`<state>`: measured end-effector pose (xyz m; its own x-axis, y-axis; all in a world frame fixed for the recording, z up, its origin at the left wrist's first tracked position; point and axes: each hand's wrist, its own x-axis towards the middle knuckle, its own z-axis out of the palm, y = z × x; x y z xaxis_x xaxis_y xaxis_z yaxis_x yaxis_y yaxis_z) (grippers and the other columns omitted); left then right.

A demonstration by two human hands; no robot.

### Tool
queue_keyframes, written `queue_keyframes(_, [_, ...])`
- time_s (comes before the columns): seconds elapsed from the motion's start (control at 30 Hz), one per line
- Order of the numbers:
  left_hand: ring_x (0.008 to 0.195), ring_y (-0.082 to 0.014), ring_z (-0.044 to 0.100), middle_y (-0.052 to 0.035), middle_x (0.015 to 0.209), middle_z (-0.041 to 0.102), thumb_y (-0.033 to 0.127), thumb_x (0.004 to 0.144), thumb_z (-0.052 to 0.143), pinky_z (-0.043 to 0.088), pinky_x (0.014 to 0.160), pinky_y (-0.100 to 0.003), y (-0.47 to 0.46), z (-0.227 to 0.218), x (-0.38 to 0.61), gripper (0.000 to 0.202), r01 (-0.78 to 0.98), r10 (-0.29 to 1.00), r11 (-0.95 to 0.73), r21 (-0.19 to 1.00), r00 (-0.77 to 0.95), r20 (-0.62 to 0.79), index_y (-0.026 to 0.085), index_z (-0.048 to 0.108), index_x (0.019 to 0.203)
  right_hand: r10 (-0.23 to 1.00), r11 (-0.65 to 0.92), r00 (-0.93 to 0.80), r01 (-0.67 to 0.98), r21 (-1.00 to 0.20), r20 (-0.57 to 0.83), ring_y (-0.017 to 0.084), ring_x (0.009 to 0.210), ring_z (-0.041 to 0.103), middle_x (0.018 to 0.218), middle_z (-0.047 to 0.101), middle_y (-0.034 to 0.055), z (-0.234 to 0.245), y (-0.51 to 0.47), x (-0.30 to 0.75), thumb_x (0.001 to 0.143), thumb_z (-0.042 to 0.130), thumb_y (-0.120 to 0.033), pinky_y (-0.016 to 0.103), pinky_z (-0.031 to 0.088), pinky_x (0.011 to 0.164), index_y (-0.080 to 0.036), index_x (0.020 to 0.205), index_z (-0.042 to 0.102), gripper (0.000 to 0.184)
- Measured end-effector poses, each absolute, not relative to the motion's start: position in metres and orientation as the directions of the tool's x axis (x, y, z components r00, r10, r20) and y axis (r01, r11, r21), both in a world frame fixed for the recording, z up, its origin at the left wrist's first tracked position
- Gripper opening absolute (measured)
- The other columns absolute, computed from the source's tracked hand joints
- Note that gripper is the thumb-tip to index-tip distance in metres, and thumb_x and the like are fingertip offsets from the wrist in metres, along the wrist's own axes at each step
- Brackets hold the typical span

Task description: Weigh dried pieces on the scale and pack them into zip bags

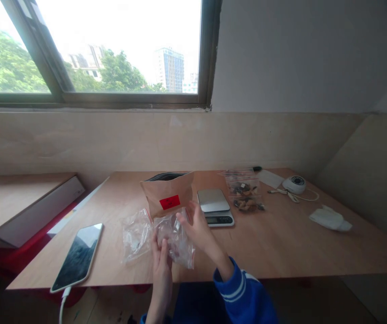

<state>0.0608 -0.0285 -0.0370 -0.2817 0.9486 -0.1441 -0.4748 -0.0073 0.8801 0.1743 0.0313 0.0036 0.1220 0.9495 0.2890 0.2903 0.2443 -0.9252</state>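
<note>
Both my hands hold a small clear plastic zip bag (177, 243) just above the wooden table (281, 243). My left hand (161, 257) supports the bag from below, fingers pressed against it. My right hand (198, 227) grips its upper right edge; a blue sleeve with white stripes covers that arm. Something dark and reddish shows inside the bag. Right behind it stands a brown paper bag (169, 195) with a red label, open at the top. A second clear bag (135, 234) lies crumpled to the left.
A kitchen scale (215, 207) sits right of the paper bag. Filled clear bags (244, 191) lie behind it. A phone (78, 256) on a white cable lies at the left edge. A white round device (294, 183) and a white cloth (330, 219) are at the right.
</note>
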Motion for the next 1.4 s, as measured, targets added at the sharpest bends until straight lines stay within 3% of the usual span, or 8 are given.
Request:
queue_keyframes(0.13, [0.082, -0.0114, 0.061, -0.0018, 0.106, 0.064, 0.054, 0.072, 0.067, 0.047, 0.066, -0.018, -0.030, -0.038, 0.063, 0.074, -0.384, 0.938, -0.010, 0.923, -0.324, -0.125, 0.037, 0.037, 0.138, 0.996, 0.081, -0.044, 0.047, -0.996, 0.079, 0.022, 0.084, 0.067, 0.092, 0.069, 0.0089, -0.013, 0.038, 0.174, 0.078, 0.061, -0.049, 0.035, 0.052, 0.075, -0.015, 0.100, 0.059, 0.041])
queue_keyframes(0.23, [0.045, -0.0052, 0.043, 0.0050, 0.068, 0.057, 0.057, 0.066, 0.071, 0.032, 0.040, -0.016, -0.031, -0.035, 0.059, 0.073, -0.307, 0.939, 0.033, 0.951, -0.317, -0.135, 0.029, 0.048, 0.129, 0.991, 0.132, -0.035, -0.013, -0.991, 0.132, 0.021, 0.074, 0.066, 0.079, 0.069, 0.0063, -0.006, 0.040, 0.183, 0.078, 0.061, -0.050, 0.033, 0.051, 0.068, -0.016, 0.083, 0.063, 0.034])
queue_keyframes(0.33, [0.039, -0.0036, 0.034, 0.0071, 0.056, 0.049, 0.057, 0.062, 0.073, 0.024, 0.035, -0.016, -0.034, -0.028, 0.055, 0.061, -0.222, 0.924, 0.028, 0.975, -0.367, -0.110, 0.021, 0.061, 0.110, 0.980, 0.194, 0.041, -0.010, -0.981, 0.193, 0.021, 0.073, 0.064, 0.078, 0.069, 0.0057, 0.002, 0.039, 0.191, 0.080, 0.060, -0.050, 0.032, 0.051, 0.066, -0.017, 0.083, 0.064, 0.033])
queue_keyframes(0.67, [0.064, -0.0146, 0.059, -0.0046, 0.077, 0.065, 0.065, 0.069, 0.061, 0.048, 0.053, -0.023, -0.026, -0.030, 0.040, 0.057, -0.214, 0.972, 0.032, 0.976, -0.221, -0.080, 0.017, 0.069, 0.100, 0.955, 0.292, 0.028, 0.098, -0.951, 0.296, 0.017, 0.067, 0.060, 0.072, 0.063, 0.0023, 0.009, 0.023, 0.180, 0.092, 0.041, -0.050, 0.028, 0.047, 0.064, -0.020, 0.087, 0.062, 0.037])
queue_keyframes(0.8, [0.048, -0.0106, 0.051, -0.0027, 0.071, 0.062, 0.065, 0.068, 0.062, 0.039, 0.039, -0.021, -0.017, -0.024, 0.039, 0.059, -0.164, 0.960, 0.041, 0.986, -0.265, -0.084, 0.016, 0.066, 0.100, 0.966, 0.259, -0.010, 0.088, -0.962, 0.259, 0.018, 0.069, 0.063, 0.078, 0.066, 0.0049, 0.003, 0.011, 0.165, 0.094, 0.037, -0.049, 0.029, 0.048, 0.067, -0.020, 0.090, 0.059, 0.037])
queue_keyframes(1.0, [0.043, -0.0045, 0.041, 0.0023, 0.072, 0.058, 0.057, 0.074, 0.061, 0.033, 0.038, -0.016, -0.015, -0.014, 0.039, 0.051, -0.096, 0.877, -0.099, 0.990, -0.480, 0.041, 0.019, 0.057, 0.108, 0.976, 0.161, -0.154, 0.041, -0.986, 0.153, 0.021, 0.086, 0.066, 0.101, 0.067, 0.0083, -0.016, 0.001, 0.151, 0.079, 0.066, -0.042, 0.032, 0.051, 0.075, -0.020, 0.122, 0.043, 0.054])
queue_keyframes(1.2, [0.037, -0.0037, 0.034, 0.0033, 0.072, 0.058, 0.060, 0.073, 0.060, 0.029, 0.032, -0.017, -0.014, -0.018, 0.028, 0.052, 0.032, 0.821, -0.065, 0.997, -0.566, 0.072, 0.018, 0.055, 0.103, 0.946, -0.078, -0.324, -0.189, -0.979, -0.012, 0.016, 0.069, 0.063, 0.083, 0.065, 0.0021, -0.037, 0.001, 0.153, 0.065, 0.077, -0.047, 0.027, 0.051, 0.063, -0.017, 0.086, 0.059, 0.041])
queue_keyframes(1.4, [0.040, -0.0059, 0.038, -0.0001, 0.080, 0.061, 0.060, 0.069, 0.062, 0.031, 0.033, -0.020, -0.005, -0.020, 0.010, 0.054, 0.147, 0.822, 0.018, 0.989, -0.565, 0.069, 0.018, 0.059, 0.104, 0.922, -0.158, -0.381, -0.216, -0.964, -0.066, 0.011, 0.055, 0.060, 0.087, 0.064, 0.0010, -0.047, 0.001, 0.173, 0.063, 0.076, -0.053, 0.024, 0.049, 0.049, -0.019, 0.098, 0.058, 0.052])
